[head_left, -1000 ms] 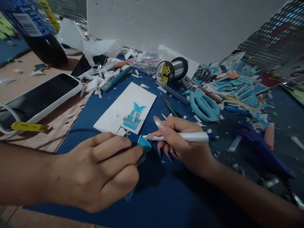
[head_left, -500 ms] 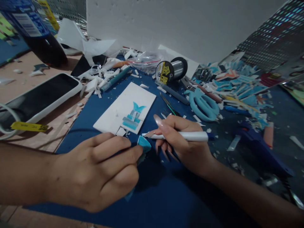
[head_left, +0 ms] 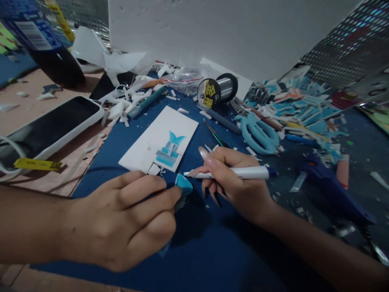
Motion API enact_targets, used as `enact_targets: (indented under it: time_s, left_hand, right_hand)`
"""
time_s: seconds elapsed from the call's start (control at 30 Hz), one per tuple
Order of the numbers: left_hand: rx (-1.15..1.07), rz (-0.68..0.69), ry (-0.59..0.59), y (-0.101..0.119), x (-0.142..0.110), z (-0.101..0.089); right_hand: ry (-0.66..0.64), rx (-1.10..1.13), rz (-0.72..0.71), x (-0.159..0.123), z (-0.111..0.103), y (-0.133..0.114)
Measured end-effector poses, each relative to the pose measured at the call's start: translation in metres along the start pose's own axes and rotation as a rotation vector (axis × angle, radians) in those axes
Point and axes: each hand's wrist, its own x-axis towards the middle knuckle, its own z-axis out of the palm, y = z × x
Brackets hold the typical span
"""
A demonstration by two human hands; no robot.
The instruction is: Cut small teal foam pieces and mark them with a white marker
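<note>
My left hand (head_left: 127, 221) is closed round a small teal piece (head_left: 184, 186), pinching it between thumb and fingers just above the blue mat (head_left: 197, 247). My right hand (head_left: 234, 178) grips a white craft knife (head_left: 240, 173) like a pen, its tip pointing left at the teal piece. Just beyond the two hands lies a white card (head_left: 154, 140) with blue and teal strips (head_left: 170, 150) stuck on it.
Teal scissors (head_left: 258, 134), a wire spool (head_left: 214, 90), a blue glue gun (head_left: 331, 188) and a heap of coloured scraps (head_left: 304, 109) lie to the right. A phone (head_left: 48, 127) and white offcuts (head_left: 127, 103) sit on the left, a white foam board (head_left: 231, 32) behind.
The knife tip has drawn slightly away from the teal piece and tilted up a little. My left hand has stayed still.
</note>
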Motion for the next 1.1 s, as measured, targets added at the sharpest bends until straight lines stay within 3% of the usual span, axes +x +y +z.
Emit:
enact_targets:
  time_s: [0.33, 1.1]
  left_hand:
    - [-0.011, -0.015, 0.109, 0.0007, 0.0005, 0.0075]
    - [-0.005, -0.015, 0.092, 0.0004, -0.003, 0.009]
  right_hand:
    - [0.033, 0.004, 0.068, -0.0006, -0.0007, -0.0055]
    - [0.021, 0.172, 0.1, 0.0013, 0.0008, -0.0064]
